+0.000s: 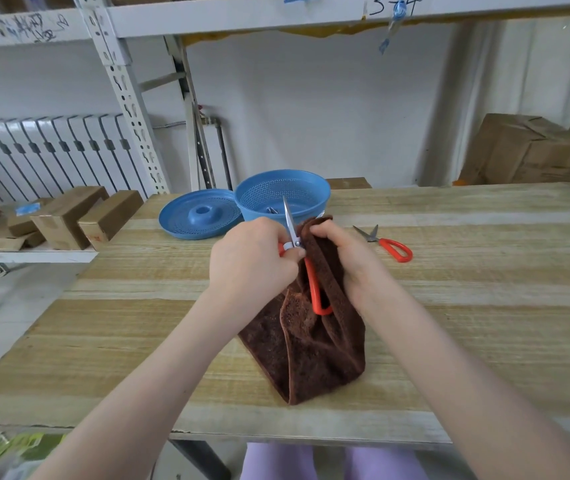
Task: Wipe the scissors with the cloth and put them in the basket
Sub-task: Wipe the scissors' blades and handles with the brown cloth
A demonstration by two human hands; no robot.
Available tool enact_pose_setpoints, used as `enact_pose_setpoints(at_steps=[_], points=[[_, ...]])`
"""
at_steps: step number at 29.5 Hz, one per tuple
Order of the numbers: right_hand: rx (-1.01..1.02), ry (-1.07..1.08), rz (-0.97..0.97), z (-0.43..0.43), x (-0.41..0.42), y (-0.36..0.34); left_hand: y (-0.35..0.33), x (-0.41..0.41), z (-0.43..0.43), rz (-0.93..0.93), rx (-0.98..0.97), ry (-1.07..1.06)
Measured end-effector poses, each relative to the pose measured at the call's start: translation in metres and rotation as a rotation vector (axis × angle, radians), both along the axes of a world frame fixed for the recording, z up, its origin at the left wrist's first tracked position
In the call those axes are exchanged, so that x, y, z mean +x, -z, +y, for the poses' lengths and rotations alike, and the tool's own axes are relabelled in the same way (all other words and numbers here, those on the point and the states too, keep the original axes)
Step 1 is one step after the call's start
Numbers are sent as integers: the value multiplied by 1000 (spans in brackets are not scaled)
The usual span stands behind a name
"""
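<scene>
My left hand [252, 261] grips a pair of orange-handled scissors [313, 282] near the pivot, its steel blades pointing up and away toward the basket. My right hand [349, 261] holds a brown cloth [311, 344] bunched against the right side of the scissors; the cloth hangs down to the table. An orange handle loop shows between the cloth's folds. A blue perforated basket [306, 188] stands behind my hands, with something metallic lying inside it. A second pair of orange-handled scissors [387, 244] lies on the table to the right.
A blue perforated lid [200, 216] lies left of the basket on the wooden table [484, 306]. Cardboard boxes [69, 220] sit on a low shelf at the left. A larger cardboard box [525, 150] stands behind the table at the right.
</scene>
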State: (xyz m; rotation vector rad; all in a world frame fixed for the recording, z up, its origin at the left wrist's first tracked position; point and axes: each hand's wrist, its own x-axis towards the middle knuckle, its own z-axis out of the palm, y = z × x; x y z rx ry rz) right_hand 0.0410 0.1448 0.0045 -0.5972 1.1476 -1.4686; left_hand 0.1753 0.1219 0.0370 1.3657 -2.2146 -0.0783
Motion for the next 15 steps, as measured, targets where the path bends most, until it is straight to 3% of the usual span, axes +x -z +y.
enact_pose_setpoints(at_steps=[15], points=[[-73,33,67,0,1,-3,-2,-1,0,-8,-17,7]])
